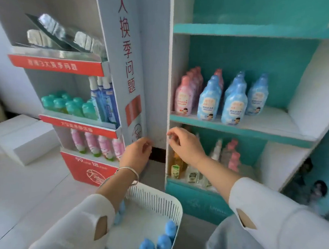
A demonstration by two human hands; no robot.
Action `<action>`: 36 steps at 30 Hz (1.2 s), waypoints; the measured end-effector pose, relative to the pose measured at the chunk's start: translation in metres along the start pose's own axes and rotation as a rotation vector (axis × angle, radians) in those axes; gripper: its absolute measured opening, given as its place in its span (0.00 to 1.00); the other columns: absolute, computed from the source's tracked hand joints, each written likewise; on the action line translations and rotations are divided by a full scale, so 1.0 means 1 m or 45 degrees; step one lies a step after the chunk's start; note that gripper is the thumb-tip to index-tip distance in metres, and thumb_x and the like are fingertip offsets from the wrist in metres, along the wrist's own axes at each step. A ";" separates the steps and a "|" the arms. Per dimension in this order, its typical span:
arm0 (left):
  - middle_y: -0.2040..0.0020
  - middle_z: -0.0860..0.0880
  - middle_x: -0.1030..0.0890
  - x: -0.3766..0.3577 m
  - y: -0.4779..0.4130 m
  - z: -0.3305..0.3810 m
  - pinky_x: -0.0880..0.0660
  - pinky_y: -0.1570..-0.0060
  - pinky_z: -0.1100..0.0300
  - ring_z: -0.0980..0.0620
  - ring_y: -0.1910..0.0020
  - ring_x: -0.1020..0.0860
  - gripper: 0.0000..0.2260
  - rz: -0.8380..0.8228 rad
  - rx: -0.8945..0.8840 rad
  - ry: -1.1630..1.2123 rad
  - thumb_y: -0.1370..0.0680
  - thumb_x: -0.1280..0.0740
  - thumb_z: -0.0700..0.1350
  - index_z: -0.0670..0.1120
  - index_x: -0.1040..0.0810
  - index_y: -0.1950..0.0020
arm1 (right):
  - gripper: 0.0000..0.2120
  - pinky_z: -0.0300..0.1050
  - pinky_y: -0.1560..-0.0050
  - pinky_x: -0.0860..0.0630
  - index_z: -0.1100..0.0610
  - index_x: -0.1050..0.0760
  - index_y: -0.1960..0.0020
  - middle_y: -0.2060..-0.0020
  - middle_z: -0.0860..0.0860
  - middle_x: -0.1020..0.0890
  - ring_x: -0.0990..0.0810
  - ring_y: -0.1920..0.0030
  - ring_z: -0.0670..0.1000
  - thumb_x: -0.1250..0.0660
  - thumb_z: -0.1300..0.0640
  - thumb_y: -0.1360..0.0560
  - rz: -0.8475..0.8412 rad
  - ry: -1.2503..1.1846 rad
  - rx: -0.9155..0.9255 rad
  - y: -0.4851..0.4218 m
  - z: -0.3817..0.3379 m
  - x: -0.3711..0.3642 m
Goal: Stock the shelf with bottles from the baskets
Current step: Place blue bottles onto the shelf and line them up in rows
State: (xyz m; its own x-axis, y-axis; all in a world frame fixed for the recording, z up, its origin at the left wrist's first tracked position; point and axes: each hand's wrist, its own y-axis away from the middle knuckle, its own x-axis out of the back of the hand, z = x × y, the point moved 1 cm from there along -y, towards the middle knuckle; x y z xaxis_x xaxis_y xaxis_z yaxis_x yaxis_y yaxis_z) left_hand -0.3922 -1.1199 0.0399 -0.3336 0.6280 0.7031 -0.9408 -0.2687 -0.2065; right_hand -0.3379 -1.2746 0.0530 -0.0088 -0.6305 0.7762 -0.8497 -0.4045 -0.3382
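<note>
A white slotted basket (161, 200) sits low in front of me with several blue-capped bottles (162, 243) in it. The teal shelf unit (238, 131) on the right holds blue bottles (233, 104) and pink bottles (185, 97) on its middle shelf. My left hand (136, 153) hovers above the basket with fingers loosely curled and nothing in it. My right hand (184, 142) is raised at the left edge of the teal unit, fingers apart and empty, just under the middle shelf.
A grey and red display stand (85, 118) on the left carries green-capped jars, blue sprays and pink bottles. The teal unit's bottom shelf holds yellow, clear and pink bottles (220, 159). White boxes (22, 138) lie on the floor at far left.
</note>
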 end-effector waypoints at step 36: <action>0.37 0.40 0.26 -0.149 0.002 -0.341 0.30 0.42 0.54 0.40 0.39 0.26 0.18 -0.443 0.833 -0.205 0.23 0.40 0.38 0.45 0.29 0.33 | 0.15 0.40 0.51 0.32 0.53 0.28 0.37 0.54 0.46 0.26 0.27 0.52 0.48 0.36 0.55 0.23 -1.163 -0.098 -0.319 -0.026 0.081 -0.363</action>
State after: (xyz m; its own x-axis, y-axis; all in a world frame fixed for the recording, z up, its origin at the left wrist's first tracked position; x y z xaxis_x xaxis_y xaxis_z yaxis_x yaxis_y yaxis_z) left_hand -0.3645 -0.9650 -0.2974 0.0365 0.6547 0.7550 -0.7463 -0.4846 0.4563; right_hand -0.2703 -1.0883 -0.2632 0.7422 -0.1857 0.6439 -0.5990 -0.6147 0.5132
